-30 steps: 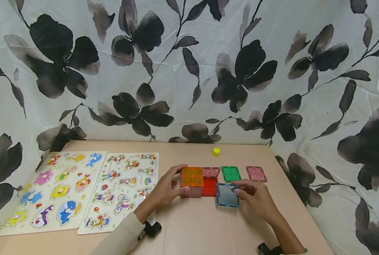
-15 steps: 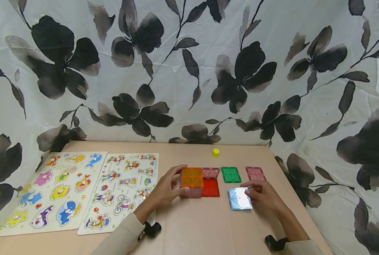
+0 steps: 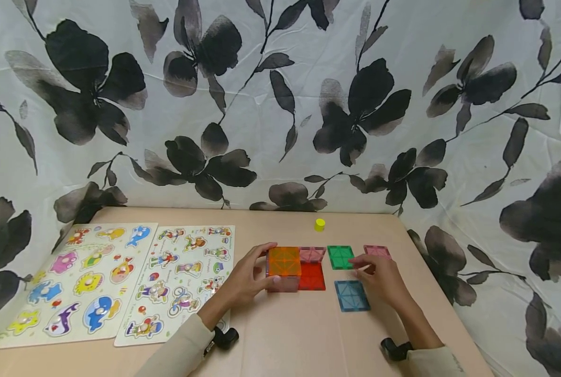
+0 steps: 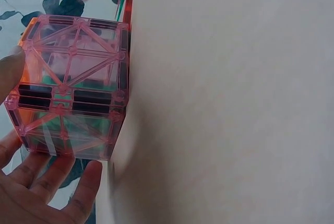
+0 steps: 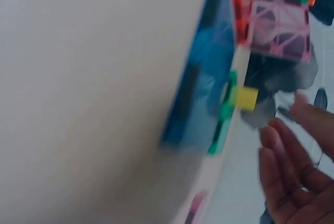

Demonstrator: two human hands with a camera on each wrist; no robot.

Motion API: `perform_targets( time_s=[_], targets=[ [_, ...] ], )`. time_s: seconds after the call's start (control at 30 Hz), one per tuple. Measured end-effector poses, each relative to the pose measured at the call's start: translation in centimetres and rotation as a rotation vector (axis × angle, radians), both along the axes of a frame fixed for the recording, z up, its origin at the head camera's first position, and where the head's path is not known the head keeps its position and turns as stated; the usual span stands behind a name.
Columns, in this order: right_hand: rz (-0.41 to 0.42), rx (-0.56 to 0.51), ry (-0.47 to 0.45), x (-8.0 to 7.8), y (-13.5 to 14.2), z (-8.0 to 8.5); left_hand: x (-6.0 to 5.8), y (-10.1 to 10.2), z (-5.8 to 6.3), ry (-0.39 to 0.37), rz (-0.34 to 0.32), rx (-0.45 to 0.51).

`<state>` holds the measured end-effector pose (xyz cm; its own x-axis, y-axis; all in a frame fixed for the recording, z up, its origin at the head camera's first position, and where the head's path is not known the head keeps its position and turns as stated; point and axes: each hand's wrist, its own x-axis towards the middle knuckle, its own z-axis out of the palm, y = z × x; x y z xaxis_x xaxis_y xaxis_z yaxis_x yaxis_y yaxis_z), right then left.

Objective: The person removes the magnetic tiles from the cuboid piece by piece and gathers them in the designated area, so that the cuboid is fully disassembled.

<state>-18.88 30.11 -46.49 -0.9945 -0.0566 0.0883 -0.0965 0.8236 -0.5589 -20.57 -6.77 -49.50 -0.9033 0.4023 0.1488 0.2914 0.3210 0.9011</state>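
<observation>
My left hand point(image 3: 248, 276) holds a cube of see-through magnetic tiles point(image 3: 284, 261), orange on top and pink at the front. In the left wrist view its thumb and fingers lie on different sides of the cube. Joined to the cube's right are a red tile point(image 3: 312, 276) lying flat and a pink tile point(image 3: 312, 255) behind it. A blue tile point(image 3: 352, 296) lies flat on the table. Just above it is my right hand point(image 3: 381, 277), holding nothing, its fingertips near a green tile point(image 3: 340, 257). The right wrist view shows its thumb and fingers apart.
Another pink tile point(image 3: 376, 251) lies behind the right hand, partly hidden. A small yellow cylinder point(image 3: 320, 225) stands near the table's back edge. Two picture boards point(image 3: 176, 285) with cartoon figures cover the table's left side. A floral cloth point(image 3: 280, 120) hangs behind.
My right hand has carried the blue tile rightward, laid it down and let go, then moved up towards the green tile. The left hand stays on the cube.
</observation>
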Motion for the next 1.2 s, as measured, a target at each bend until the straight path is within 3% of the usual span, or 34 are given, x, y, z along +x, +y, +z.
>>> perform_targets(
  time_s=[0.27,0.5,0.9,1.2],
  targets=[
    [0.109,-0.091,0.058,-3.2,-4.7,0.2,-0.1,0.1,0.0,0.001,-0.014,0.005],
    [0.19,-0.118,0.157,-5.5,-6.0,-0.7,0.0,0.2,-0.2,-0.005,-0.02,0.009],
    [0.073,-0.223,0.052,-8.3,-6.0,-1.3,0.0,0.1,-0.2,0.006,-0.01,-0.001],
    [-0.038,-0.373,0.074,-7.5,-3.7,0.3,-0.1,-0.1,-0.3,0.002,-0.011,-0.002]
  ],
)
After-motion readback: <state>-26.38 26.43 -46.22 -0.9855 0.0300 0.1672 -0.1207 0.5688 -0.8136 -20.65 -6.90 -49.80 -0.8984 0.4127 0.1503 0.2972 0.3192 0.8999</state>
